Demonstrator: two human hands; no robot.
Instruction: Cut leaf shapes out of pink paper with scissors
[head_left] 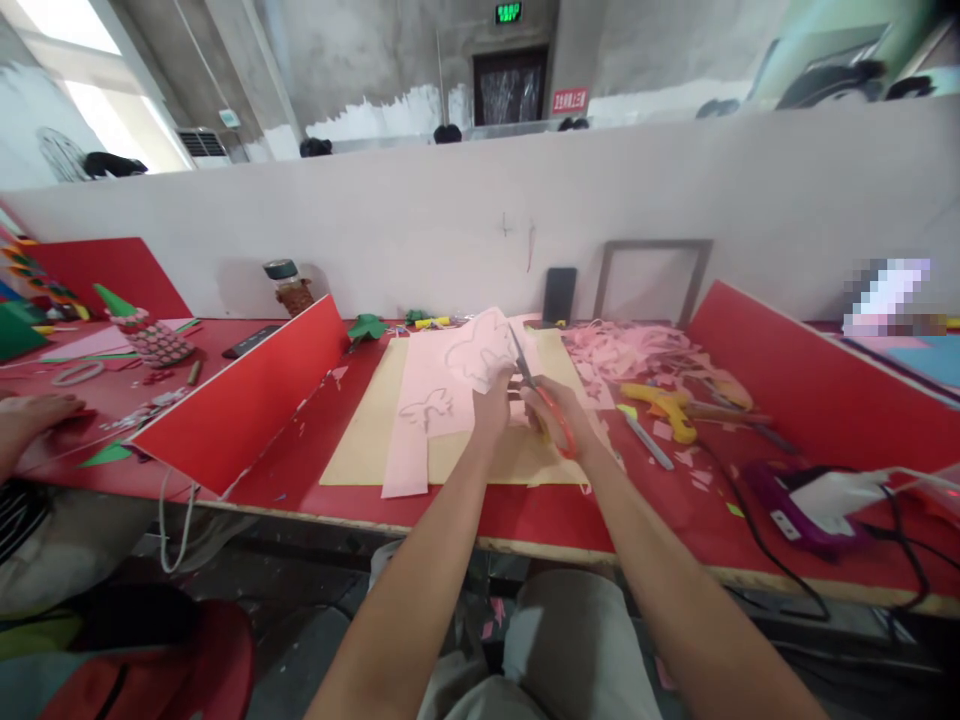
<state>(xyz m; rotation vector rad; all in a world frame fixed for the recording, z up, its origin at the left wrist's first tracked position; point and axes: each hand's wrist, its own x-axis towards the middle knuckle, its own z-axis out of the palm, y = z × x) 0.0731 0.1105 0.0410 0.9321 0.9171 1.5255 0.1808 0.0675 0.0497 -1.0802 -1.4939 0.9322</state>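
My right hand (561, 405) grips a pair of scissors (556, 425) with orange handles. Their blades point up and away, along the right side of a pink paper sheet (475, 352) that bears a drawn outline. My left hand (495, 400) is closed on the lower edge of that sheet, close to the scissors. Beneath lies another pink sheet (406, 465) with a smaller drawn shape, on top of a yellowish board (360, 440). The fingertips of both hands are partly hidden.
Pink paper scraps (630, 350) heap at the right, near a yellow glue gun (664, 408), a utility knife (646, 438) and a purple power strip (795, 510). Red dividers (247, 400) flank the red table. A co-worker's hand (41, 415) rests at far left.
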